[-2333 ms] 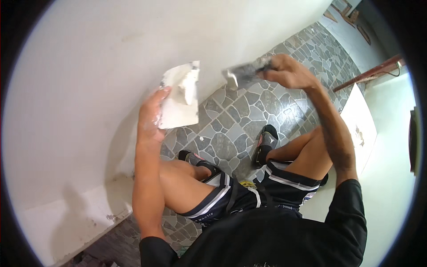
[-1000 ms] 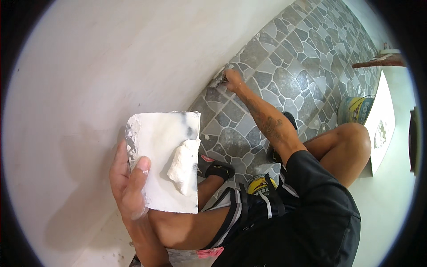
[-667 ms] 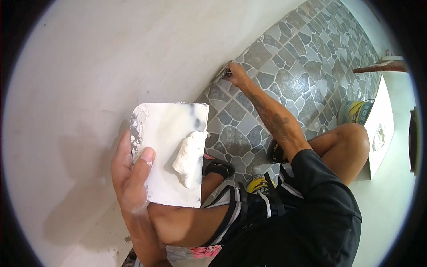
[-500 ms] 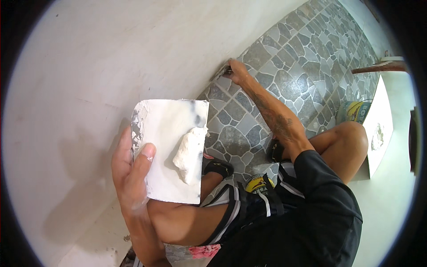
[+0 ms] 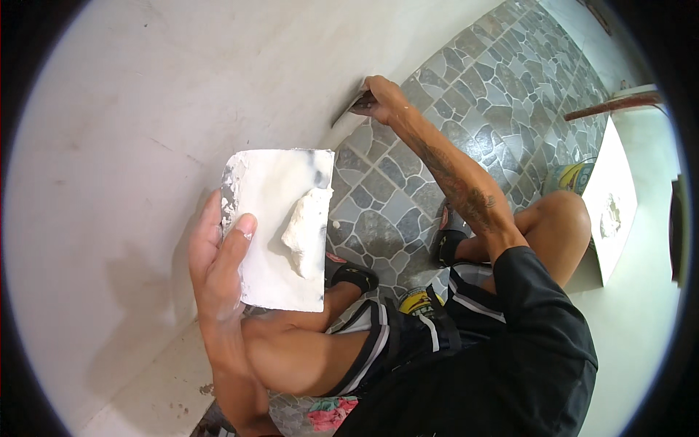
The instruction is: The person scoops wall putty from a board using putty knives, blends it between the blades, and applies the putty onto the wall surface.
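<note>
My left hand [image 5: 218, 266] holds a flat white plaster board [image 5: 280, 226] by its left edge, thumb on top. A lump of white putty [image 5: 306, 233] sits on the board's right half. My right hand [image 5: 384, 98] is stretched forward and grips a putty knife [image 5: 349, 113], whose blade presses against the base of the pale plastered wall [image 5: 182, 87] where it meets the stone-pattern tiled floor [image 5: 466, 95]. I am crouched, knees bent, feet in black sandals [image 5: 353, 275].
A yellow and green bucket [image 5: 571, 176] stands at the right beside a white slab [image 5: 608, 204]. A brown bar [image 5: 611, 105] crosses the upper right. A small yellow tin [image 5: 419, 298] lies by my legs. A white skirting ledge [image 5: 160, 386] runs lower left.
My right hand dropped from mid-air to the wall's base with the knife and slid slightly along the joint. My left hand lowered the board and turned it flat toward me.
</note>
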{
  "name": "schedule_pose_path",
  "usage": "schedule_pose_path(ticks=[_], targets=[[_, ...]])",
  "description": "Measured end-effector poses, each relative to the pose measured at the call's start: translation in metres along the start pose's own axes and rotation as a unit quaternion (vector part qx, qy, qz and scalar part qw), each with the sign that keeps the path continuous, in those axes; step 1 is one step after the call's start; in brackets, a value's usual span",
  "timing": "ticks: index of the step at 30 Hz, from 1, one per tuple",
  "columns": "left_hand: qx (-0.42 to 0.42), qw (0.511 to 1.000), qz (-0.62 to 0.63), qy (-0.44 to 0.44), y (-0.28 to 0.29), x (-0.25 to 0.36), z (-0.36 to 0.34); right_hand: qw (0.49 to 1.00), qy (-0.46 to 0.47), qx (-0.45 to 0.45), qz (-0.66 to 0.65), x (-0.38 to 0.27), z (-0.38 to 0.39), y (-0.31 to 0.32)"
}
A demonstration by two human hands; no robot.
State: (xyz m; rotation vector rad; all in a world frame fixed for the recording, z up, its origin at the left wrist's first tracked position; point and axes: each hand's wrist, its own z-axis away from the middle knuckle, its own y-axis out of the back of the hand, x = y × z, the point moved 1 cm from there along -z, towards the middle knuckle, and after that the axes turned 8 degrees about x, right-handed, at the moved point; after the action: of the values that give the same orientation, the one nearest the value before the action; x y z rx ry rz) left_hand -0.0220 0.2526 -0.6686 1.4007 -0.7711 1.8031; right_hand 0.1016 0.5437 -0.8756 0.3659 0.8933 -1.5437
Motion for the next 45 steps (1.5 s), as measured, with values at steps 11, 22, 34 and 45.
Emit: schedule_pose_path(ticks=[11, 22, 34, 45], targets=[[0.015, 0.999, 0.024, 0.019, -0.003, -0.003, -0.006, 0.995, 0.073, -0.052, -0.042, -0.028, 0.039, 0.018], [0.024, 0.998, -0.049, 0.023, -0.002, -0.009, -0.014, 0.99, 0.005, 0.134, -0.04, 0.15, -0.078, 0.087], [0.031, 0.999, -0.012, 0.029, -0.002, -0.006, -0.009, 0.996, -0.043, 0.022, -0.08, 0.122, -0.123, 0.051], [0.051, 0.998, 0.003, 0.021, -0.001, -0.007, -0.01, 0.993, 0.044, 0.016, -0.107, 0.074, -0.042, 0.066]])
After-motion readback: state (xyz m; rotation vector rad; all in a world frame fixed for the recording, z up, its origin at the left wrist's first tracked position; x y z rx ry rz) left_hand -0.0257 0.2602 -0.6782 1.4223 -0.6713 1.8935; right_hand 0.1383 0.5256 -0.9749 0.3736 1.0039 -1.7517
